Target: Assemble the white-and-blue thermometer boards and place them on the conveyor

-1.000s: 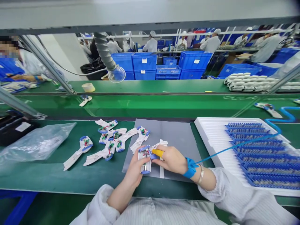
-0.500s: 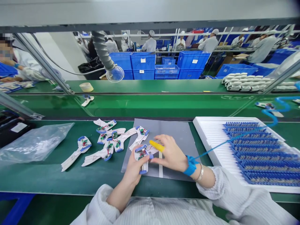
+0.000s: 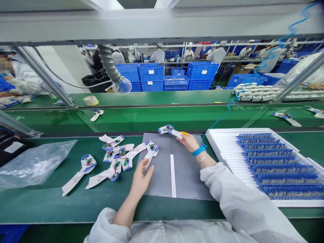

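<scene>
My right hand (image 3: pixel 190 143), with a yellow cover on one finger and a blue strap at the wrist, holds a white handle-shaped housing (image 3: pixel 170 130) by its narrow end. Blue trim and a small green circuit board show at the housing's wide end, raised over the far edge of the grey mat (image 3: pixel 187 172). My left hand (image 3: pixel 141 179) is over the mat's left edge, thumb and fingers apart. Its fingertips are beside the tail of another housing (image 3: pixel 152 148); whether they touch it I cannot tell. Several similar housings (image 3: pixel 115 167) with wires and boards lie in a cluster to the left.
A white tray (image 3: pixel 222 148) with rows of small blue parts stands at right. A clear plastic bag (image 3: pixel 37 165) lies at left. Beyond the bench runs a green conveyor (image 3: pixel 141 119) carrying a few housings. A coiled blue cord (image 3: pixel 220 118) runs from my right wrist.
The housing has passed from my left hand to my right, which has carried it away from me toward the conveyor. My left hand has let go and moved slightly left.
</scene>
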`<action>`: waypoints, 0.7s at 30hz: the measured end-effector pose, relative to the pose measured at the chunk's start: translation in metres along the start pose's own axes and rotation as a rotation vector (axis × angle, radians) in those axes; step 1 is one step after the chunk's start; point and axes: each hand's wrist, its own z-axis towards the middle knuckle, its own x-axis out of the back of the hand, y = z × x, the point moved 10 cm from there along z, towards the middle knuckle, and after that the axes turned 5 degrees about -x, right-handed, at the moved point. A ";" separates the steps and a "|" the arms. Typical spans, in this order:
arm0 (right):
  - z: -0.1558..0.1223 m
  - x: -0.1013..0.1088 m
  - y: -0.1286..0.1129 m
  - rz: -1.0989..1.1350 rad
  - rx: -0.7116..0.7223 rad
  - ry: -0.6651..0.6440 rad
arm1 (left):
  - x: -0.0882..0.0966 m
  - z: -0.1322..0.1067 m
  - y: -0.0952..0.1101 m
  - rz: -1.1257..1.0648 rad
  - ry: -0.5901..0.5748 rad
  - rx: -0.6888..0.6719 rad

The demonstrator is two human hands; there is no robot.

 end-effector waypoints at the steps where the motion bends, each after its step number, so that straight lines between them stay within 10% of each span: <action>1: 0.006 -0.002 0.001 0.011 -0.011 0.011 | 0.004 0.003 -0.001 0.047 -0.002 -0.025; 9: -0.020 -0.098 0.028 -0.147 -0.106 -0.282 | -0.026 -0.011 0.009 0.108 -0.197 -0.104; 13: -0.053 -0.105 -0.006 -0.257 0.023 -0.404 | -0.001 -0.014 0.007 -0.016 0.000 -0.040; 16: -0.097 -0.110 -0.047 -0.443 0.256 -0.532 | 0.022 -0.008 0.013 -0.092 0.154 -0.036; 21: -0.182 -0.136 -0.090 -0.831 0.810 -0.722 | -0.034 -0.022 0.012 -0.685 -0.191 0.337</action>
